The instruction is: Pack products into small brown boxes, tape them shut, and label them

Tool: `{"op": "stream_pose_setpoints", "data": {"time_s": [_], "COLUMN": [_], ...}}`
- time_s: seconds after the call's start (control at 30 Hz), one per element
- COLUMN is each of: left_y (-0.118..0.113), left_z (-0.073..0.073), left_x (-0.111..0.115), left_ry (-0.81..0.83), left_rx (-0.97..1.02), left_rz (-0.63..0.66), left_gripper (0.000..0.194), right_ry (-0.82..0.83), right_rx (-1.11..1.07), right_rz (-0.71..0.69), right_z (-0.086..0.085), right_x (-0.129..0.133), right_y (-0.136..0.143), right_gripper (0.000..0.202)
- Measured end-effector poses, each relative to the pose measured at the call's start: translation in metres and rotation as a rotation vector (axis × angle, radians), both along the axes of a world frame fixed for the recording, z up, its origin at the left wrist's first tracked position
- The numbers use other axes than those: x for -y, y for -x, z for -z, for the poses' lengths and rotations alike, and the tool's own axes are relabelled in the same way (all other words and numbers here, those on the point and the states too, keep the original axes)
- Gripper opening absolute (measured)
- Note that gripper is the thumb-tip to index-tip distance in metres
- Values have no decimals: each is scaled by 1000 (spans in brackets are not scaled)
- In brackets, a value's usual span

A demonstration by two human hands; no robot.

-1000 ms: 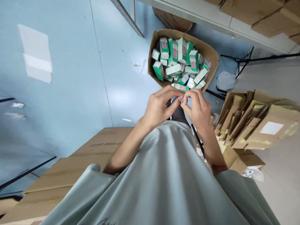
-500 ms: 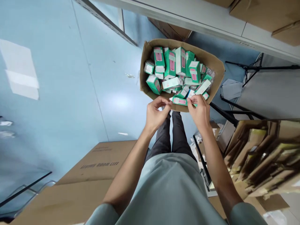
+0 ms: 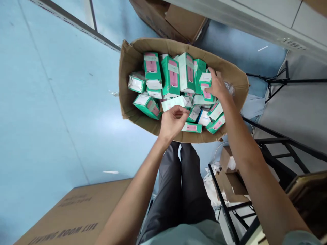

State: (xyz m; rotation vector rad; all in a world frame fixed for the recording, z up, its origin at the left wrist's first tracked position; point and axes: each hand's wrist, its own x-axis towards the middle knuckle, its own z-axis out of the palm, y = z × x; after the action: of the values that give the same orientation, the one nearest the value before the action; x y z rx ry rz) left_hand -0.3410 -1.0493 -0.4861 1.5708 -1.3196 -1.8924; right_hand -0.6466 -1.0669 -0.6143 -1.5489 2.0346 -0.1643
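Observation:
A large open cardboard box point(image 3: 138, 117) holds several small green, white and pink product boxes point(image 3: 152, 69), jumbled at various angles. My right hand point(image 3: 217, 85) reaches into its right side, thumb and fingers on either side of a small green carton point(image 3: 206, 96) with a white end. Over the near rim, my left hand point(image 3: 173, 123) is closed in a pinch; anything between its fingertips is too small to make out. Just beyond it lies a white-sided carton point(image 3: 171, 102), and a green and pink carton point(image 3: 192, 128) rests flat along the near wall.
A grey-white shelf or table edge point(image 3: 230, 23) runs across the top right, with another cardboard box point(image 3: 176, 20) beneath it. At lower left stands a big carton point(image 3: 76, 211). Black metal legs point(image 3: 227, 207) and small opened boxes point(image 3: 233, 183) are on the right.
My right hand has moved from the near rim to a carton farther inside. My left hand stays pinched near the front. The view has come closer to the box.

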Motion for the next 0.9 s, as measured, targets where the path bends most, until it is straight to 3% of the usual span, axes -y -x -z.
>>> {"op": "stream_pose_setpoints", "data": {"time_s": [0.1, 0.2, 0.27, 0.37, 0.5, 0.6, 0.67, 0.77, 0.9], "left_y": [6, 2, -6, -24, -52, -68, -74, -78, -80], "left_z": [20, 29, 28, 18, 0, -19, -41, -92, -182], "left_x": [-19, -43, -59, -78, -90, -88, -83, -77, -73], "left_ry": [-27, -76, -117, -158, -173, -175, -169, -124, -72], "left_rx": [-41, -33, -18, -7, 41, 111, 122, 21, -114], "left_rz": [60, 115, 145, 173, 226, 236, 240, 298, 430], "left_gripper": [11, 8, 9, 12, 20, 45, 63, 79, 75], "right_ry": [-175, -178, -115, -35, 124, 191, 181, 213, 271], "right_rx": [37, 64, 76, 129, 345, 601, 789, 997, 1123], "right_rz": [39, 20, 25, 114, 424, 782, 1025, 1331, 1624], "right_z": [29, 38, 33, 8, -54, -112, -155, -222, -308], "right_x": [9, 1, -11, -38, -87, -133, -165, -210, -263], "right_y": [11, 12, 8, -1, -21, -49, -76, -122, -178], "right_gripper": [87, 77, 70, 66, 65, 66, 68, 65, 57]}}
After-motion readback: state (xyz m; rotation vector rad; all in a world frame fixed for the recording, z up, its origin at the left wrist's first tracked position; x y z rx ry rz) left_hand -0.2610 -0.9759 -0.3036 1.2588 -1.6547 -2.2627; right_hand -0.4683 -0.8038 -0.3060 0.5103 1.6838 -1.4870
